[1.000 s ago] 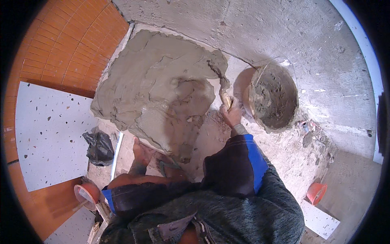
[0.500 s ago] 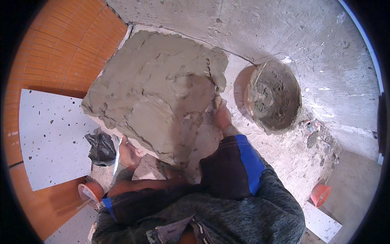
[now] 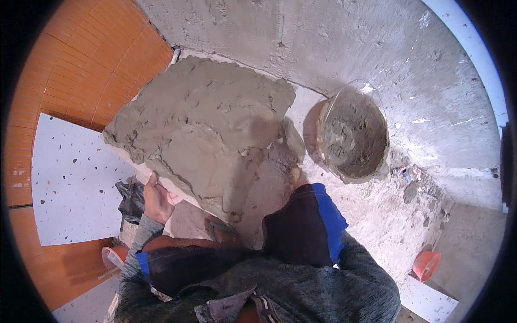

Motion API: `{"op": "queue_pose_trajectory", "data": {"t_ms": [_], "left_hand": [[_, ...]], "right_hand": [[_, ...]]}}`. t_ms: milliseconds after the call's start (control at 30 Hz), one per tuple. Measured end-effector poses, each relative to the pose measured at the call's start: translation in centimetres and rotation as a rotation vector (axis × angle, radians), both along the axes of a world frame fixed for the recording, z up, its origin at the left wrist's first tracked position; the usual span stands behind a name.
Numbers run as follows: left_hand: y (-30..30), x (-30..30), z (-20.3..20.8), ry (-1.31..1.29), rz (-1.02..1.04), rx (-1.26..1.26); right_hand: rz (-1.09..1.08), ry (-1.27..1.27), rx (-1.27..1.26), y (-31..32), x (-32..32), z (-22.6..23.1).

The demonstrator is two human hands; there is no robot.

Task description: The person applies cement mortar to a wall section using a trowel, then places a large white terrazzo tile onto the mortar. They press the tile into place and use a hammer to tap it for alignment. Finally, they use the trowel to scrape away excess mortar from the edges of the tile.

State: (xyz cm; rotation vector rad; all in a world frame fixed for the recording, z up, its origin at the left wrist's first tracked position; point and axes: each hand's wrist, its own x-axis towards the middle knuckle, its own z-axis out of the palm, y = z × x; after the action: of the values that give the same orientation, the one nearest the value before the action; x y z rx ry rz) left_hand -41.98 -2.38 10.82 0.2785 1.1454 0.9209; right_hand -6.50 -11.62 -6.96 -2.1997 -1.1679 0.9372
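A broad, pale-edged slab (image 3: pixel 186 198) lies before me, its top mostly under thick, wet grey mortar (image 3: pixel 199 118). My left hand (image 3: pixel 157 199) grips its near left edge, the fingers along the rim. At the right side of the slab, a mortar-coated trowel (image 3: pixel 292 141) stands against a thinly smeared patch. Only a sliver of my right hand (image 3: pixel 295 175) shows at the trowel's near end; my knee hides the rest of it.
A mortar-filled bucket (image 3: pixel 353 134) with a wire handle stands at the right by the concrete wall (image 3: pixel 350 43). Left are a speckled white tile (image 3: pixel 78 183), a black plastic bag (image 3: pixel 131 202) and orange tiled wall (image 3: pixel 102 64). Rubble (image 3: pixel 414 180) and a red container (image 3: pixel 425 265) lie at the right.
My left hand has shifted up along the slab's edge. My right hand has drawn nearer to me, mostly behind my knee, with the trowel at the slab's right side. The view has shifted slightly.
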Motion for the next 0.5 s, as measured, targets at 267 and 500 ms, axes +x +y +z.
{"op": "queue_pose_trajectory", "data": {"t_ms": [267,500], "left_hand": [[0.0,-1.3,-0.7,-0.011,-0.113,0.021],[0.0,-1.6,-1.9,-0.054,-0.080,-0.020]], "right_hand": [[-0.195,0.347,0.146,-1.2,2.2,3.7],[-0.300,1.101,0.196,4.7,6.6,-5.2]]}}
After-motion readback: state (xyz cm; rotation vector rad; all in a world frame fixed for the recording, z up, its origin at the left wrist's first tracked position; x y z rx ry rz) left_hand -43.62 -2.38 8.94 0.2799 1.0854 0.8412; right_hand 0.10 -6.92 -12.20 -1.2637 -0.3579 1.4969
